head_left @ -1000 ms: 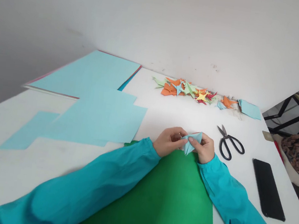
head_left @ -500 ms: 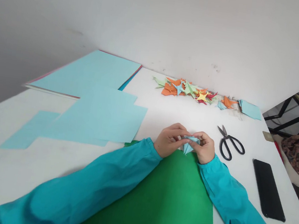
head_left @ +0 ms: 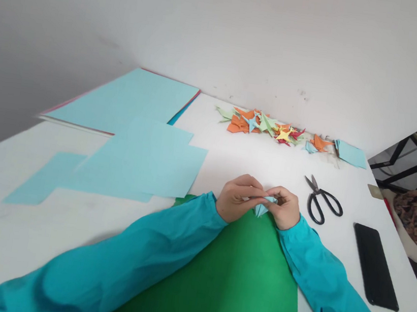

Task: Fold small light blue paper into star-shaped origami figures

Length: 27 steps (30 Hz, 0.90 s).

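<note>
A small piece of folded light-blue paper [head_left: 261,210] is pinched between both hands, its pointed end hanging downward. My left hand [head_left: 240,197] grips it from the left with thumb and fingers pressed together. From the right, my right hand [head_left: 284,207] closes on its upper edge. The fingers hide much of the folds. Both hands are over the far end of a green sheet [head_left: 222,286] that lies on the white table [head_left: 230,166].
Black-handled scissors [head_left: 320,199] and a black phone-like slab [head_left: 376,266] lie to the right. Folded paper figures [head_left: 262,124] and a light-blue paper stack [head_left: 351,154] line the wall. Light-blue sheets [head_left: 139,159] spread across the left, near larger stacked sheets [head_left: 135,95].
My fingers have shifted on the folded paper; the right thumb no longer lies across its front. Less of its top edge shows between the hands. The view has moved slightly.
</note>
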### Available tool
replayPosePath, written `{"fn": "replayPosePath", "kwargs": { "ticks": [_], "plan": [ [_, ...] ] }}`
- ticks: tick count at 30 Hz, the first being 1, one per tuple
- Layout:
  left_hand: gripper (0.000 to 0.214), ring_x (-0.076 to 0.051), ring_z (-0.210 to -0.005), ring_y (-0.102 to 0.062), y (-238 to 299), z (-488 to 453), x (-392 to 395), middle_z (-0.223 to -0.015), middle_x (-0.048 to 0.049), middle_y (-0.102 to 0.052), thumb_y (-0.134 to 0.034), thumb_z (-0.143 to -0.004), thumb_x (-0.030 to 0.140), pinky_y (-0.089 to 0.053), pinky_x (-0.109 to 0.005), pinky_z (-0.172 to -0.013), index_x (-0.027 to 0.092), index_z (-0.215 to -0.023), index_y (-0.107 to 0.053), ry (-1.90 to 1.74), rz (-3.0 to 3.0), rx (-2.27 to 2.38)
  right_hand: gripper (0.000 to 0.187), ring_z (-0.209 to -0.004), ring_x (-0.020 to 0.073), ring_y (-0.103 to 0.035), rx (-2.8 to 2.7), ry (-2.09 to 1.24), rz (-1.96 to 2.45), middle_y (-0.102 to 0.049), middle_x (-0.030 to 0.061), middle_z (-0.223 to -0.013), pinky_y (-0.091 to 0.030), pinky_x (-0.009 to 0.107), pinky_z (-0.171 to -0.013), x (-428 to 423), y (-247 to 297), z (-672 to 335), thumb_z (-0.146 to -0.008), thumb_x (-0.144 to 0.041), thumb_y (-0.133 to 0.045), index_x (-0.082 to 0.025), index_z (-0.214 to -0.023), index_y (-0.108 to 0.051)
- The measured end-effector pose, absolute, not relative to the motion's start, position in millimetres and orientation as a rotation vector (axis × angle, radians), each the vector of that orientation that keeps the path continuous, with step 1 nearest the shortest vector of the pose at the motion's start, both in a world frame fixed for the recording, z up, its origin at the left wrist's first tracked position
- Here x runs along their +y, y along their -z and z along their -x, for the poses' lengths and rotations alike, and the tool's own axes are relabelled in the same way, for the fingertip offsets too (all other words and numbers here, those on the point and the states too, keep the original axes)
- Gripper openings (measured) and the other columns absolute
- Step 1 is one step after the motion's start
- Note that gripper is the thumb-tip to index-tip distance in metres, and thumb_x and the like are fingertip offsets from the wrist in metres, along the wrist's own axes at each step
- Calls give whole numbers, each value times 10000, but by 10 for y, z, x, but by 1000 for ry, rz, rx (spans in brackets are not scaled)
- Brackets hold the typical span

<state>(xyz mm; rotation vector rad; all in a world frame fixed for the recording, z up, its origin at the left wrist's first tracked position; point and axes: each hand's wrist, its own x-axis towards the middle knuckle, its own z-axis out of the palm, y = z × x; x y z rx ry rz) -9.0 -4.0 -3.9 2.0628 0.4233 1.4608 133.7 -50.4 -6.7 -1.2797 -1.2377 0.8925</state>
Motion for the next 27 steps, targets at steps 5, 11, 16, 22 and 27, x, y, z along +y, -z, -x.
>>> {"fn": "replayPosePath", "kwargs": {
  "ticks": [5, 11, 16, 22, 27],
  "plan": [
    [41, -118, -637, -543, 24, 95, -34, -665, -51, -621, -647, -691, 166, -457, -254, -578, 157, -724, -670, -1489, -2127, 426, 145, -569, 139, -529, -1266, -897, 1303, -582, -2, -580, -401, 248, -492, -513, 75, -1340, -562, -220, -701, -181, -642, -586],
    [135, -132, -713, -508, 2, 84, -52, -740, -43, -644, -662, -683, 195, -443, -280, -639, 200, -818, -677, -1501, -2217, 415, 100, -559, 133, -524, -1302, -895, 1310, -582, -8, -575, -395, 235, -478, -519, 87, -1353, -570, -177, -635, -179, -655, -583],
    [164, -141, -748, -492, -3, 62, -88, -812, -51, -655, -661, -685, 198, -452, -286, -656, 203, -849, -668, -1468, -2199, 346, 125, -519, 122, -505, -1315, -936, 1292, -572, -19, -555, -385, 226, -455, -531, 100, -1356, -549, -167, -653, -180, -644, -574],
    [114, -146, -739, -499, 0, 63, -116, -780, -58, -644, -628, -715, 194, -452, -292, -649, 189, -826, -656, -1452, -2215, 350, 131, -484, 104, -477, -1350, -936, 1300, -572, -23, -561, -373, 219, -436, -532, 118, -1360, -556, -189, -668, -178, -657, -585],
    [97, -144, -731, -498, -2, 70, -131, -775, -61, -628, -614, -722, 179, -442, -290, -644, 177, -817, -636, -1475, -2252, 335, 145, -467, 99, -457, -1365, -926, 1313, -554, -30, -526, -362, 219, -429, -537, 105, -1352, -552, -204, -688, -175, -650, -586]
  ]
}}
